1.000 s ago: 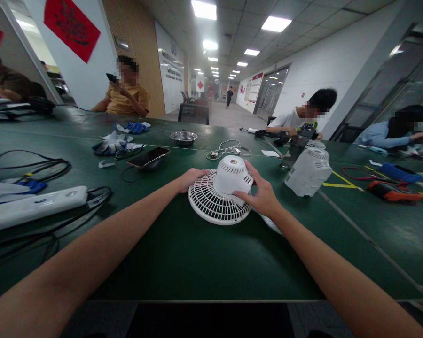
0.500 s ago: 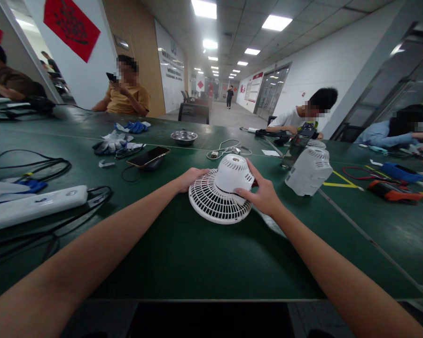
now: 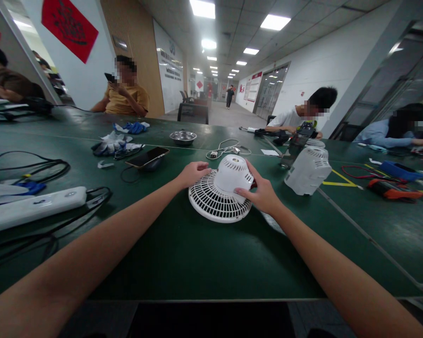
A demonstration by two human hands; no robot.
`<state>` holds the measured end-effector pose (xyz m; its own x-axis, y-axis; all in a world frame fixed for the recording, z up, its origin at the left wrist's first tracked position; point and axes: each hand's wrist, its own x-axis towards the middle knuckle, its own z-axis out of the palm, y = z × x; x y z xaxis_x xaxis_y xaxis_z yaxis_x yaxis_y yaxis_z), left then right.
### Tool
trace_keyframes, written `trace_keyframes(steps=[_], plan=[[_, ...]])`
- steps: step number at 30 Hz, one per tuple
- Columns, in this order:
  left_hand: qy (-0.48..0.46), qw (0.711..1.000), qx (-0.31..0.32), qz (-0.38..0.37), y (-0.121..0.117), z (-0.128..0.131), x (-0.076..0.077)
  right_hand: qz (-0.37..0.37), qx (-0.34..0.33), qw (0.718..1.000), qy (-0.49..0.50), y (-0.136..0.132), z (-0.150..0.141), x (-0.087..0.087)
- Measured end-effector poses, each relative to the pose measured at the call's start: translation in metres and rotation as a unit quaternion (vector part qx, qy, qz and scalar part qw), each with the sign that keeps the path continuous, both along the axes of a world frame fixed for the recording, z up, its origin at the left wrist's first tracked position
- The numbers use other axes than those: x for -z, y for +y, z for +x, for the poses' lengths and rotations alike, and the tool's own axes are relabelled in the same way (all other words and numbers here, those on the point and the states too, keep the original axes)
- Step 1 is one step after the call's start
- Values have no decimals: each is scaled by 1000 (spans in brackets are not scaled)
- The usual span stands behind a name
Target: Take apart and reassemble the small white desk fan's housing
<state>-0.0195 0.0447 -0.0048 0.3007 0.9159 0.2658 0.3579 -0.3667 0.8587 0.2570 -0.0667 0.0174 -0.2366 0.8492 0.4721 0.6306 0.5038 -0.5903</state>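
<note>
A white fan head (image 3: 233, 176) lies grille-down on the green table, its slotted motor housing pointing up. The round fan grille (image 3: 211, 203) spreads out beneath the housing. My right hand (image 3: 264, 190) grips the housing from the right, thumb on the near side and fingers behind. At the grille's far left edge is my left hand (image 3: 194, 174), fingers stretched out and holding nothing; whether its fingertips touch the grille I cannot tell. Right of the fan head stands a white plastic housing (image 3: 306, 171), with a dark clear bottle (image 3: 296, 145) behind it.
Beyond the fan head lie a white cable (image 3: 229, 149) and a metal bowl (image 3: 183, 137). Leftward are a phone (image 3: 148, 157), gloves (image 3: 113, 143) and a white power strip (image 3: 38, 206) with black cords. An orange-black meter (image 3: 395, 190) lies at right. Several people sit around the table.
My left hand has risen slightly off the grille's edge and its fingers have straightened. My right hand and the fan head have stayed in place.
</note>
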Motion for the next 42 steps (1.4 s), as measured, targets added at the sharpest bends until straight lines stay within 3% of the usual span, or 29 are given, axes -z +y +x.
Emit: trace_keyframes(steps=[2, 4, 6, 12, 18, 30, 36, 42], plan=[[12, 992, 109, 69, -10, 4, -14, -5, -1, 1000, 4, 1, 0, 2], [15, 967, 240, 79, -20, 9, -26, -8, -1, 1000, 9, 2, 0, 4], [25, 958, 276, 74, -27, 13, -32, -11, -2, 1000, 17, 2, -1, 5], [76, 972, 200, 101, -35, 21, -31, -6, 5, 999, 37, 4, -3, 9], [24, 980, 177, 88, -44, 24, -34, 15, -16, 999, 32, 5, -3, 10], [2, 978, 192, 83, -42, 22, -33, 45, -37, 996, -64, 0, 3, 0], [-44, 978, 194, 64, -46, 25, -25, -2, -78, 997, -12, -5, 2, 0], [-58, 969, 216, 108, -58, 29, -25, -39, -96, 995, 9, -6, 1, -1]])
